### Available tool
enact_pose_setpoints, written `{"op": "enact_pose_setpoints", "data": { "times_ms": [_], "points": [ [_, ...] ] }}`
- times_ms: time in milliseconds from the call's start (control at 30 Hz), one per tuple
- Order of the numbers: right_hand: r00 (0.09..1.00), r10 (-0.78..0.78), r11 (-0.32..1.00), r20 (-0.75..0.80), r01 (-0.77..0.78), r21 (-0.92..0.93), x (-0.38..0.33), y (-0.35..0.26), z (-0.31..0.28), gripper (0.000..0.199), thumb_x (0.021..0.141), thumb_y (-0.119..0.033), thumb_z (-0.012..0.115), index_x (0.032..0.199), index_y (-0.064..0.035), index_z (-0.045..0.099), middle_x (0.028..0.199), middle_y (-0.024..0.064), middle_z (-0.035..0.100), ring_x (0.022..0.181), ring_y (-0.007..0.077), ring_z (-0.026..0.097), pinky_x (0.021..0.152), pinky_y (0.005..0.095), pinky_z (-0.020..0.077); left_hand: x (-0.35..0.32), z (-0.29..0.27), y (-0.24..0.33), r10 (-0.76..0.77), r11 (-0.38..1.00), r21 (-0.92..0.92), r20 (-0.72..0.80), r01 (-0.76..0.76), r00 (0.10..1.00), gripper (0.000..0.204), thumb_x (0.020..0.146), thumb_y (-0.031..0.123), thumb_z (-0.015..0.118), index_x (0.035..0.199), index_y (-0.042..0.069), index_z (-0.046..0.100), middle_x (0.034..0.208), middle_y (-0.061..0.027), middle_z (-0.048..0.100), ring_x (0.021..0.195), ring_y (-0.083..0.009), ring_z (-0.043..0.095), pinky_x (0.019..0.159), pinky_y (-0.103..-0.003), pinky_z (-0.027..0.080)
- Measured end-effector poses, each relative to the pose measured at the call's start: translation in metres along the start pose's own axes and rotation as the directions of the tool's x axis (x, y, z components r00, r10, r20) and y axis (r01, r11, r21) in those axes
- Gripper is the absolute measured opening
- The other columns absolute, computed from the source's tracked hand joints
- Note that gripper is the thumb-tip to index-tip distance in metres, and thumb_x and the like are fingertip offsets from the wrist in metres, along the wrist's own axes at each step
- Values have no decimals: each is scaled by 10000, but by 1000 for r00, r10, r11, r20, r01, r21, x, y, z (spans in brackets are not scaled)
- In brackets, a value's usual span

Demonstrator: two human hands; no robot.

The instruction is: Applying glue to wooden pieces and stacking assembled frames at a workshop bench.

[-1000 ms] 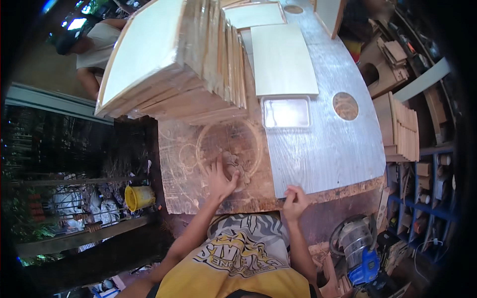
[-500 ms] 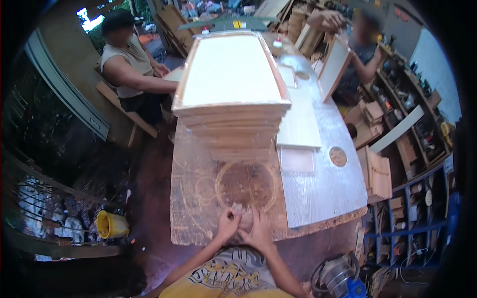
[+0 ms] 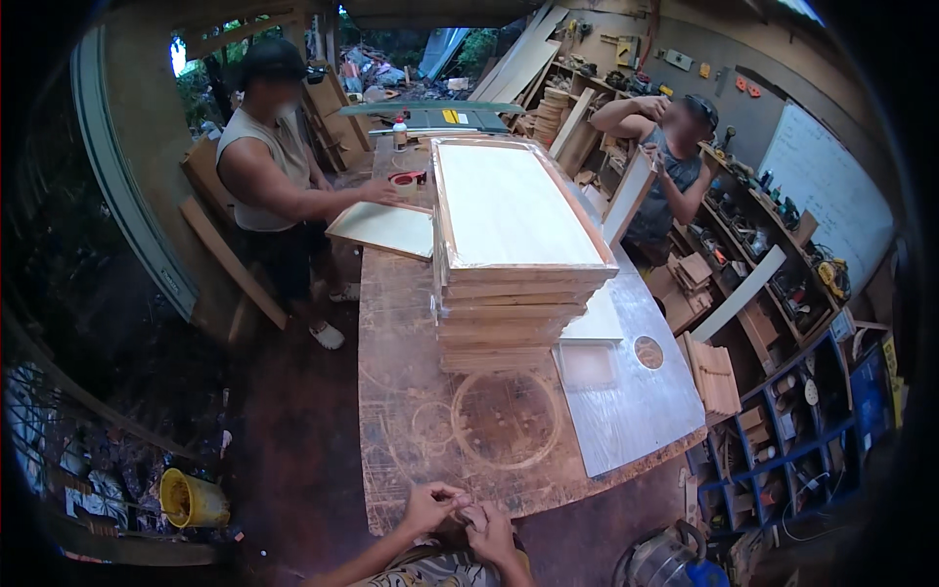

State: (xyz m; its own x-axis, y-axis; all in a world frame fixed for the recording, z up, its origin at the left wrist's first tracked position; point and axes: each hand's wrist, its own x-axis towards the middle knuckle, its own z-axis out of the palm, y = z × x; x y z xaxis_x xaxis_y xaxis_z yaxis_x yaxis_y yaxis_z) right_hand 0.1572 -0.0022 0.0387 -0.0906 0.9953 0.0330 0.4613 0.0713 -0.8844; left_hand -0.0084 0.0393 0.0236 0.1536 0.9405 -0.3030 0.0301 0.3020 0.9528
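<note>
At bench [image 3: 411,411] near edge: left hand [image 3: 430,507] and right hand [image 3: 489,531], fingers curled, meeting over something too small to identify, grip state cannot be told; stack of framed wooden panels [image 3: 514,264] well beyond, mid-bench.

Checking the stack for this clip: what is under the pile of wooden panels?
The pile rests on the worn workbench. A pale sheet lies along its right side and may run beneath; the pile hides the bench surface below it.
</note>
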Motion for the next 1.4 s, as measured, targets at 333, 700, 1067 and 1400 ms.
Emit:
{"op": "enact_pose_setpoints", "data": {
  "times_ms": [333, 700, 1067, 1400],
  "points": [
    [911, 198, 633, 361, -400, 662, 12, -45, -7, 283, 929, -276, 635, 1026, -10, 621, 813, 28, 612, 636, 91, 567, 528, 224, 453, -20, -20, 16, 105, 957, -280, 64, -83, 992, 193, 822, 49, 747, 981, -43, 689, 898, -81, 708, 795, -98, 645, 705, -235, 521],
    [702, 236, 638, 672, -634, 437, 26, -26, -27, 233, 980, -241, 559, 1093, -48, 624, 804, -49, 584, 585, 8, 468, 487, 163, 366, -39, -4, -18, 180, 950, -230, -147, -210, 973, 93, 842, 62, 732, 846, -13, 679, 801, -59, 684, 708, -92, 626, 649, -244, 521],
    [684, -78, 604, 726, -546, 580, 72, 53, -90, 269, 922, -171, 645, 1134, -15, 592, 887, 2, 628, 764, 37, 532, 629, 209, 451, 0, 130, -2, -132, 776, -511, -705, -370, 696, 141, 958, 169, 592, 859, 69, 590, 709, 9, 564, 597, -63, 495, 573, -198, 399],
    [955, -282, 959, 94, 281, 19, 218, 98, -220, 239, 839, -136, 590, 1039, -133, 720, 916, 156, 674, 828, 302, 658, 756, 390, 556, 19, 221, -3, 140, 898, 430, -82, -92, 987, 254, 828, -30, 497, 1020, 9, 658, 901, -134, 702, 826, -244, 679, 759, -342, 529]
  ]
}}
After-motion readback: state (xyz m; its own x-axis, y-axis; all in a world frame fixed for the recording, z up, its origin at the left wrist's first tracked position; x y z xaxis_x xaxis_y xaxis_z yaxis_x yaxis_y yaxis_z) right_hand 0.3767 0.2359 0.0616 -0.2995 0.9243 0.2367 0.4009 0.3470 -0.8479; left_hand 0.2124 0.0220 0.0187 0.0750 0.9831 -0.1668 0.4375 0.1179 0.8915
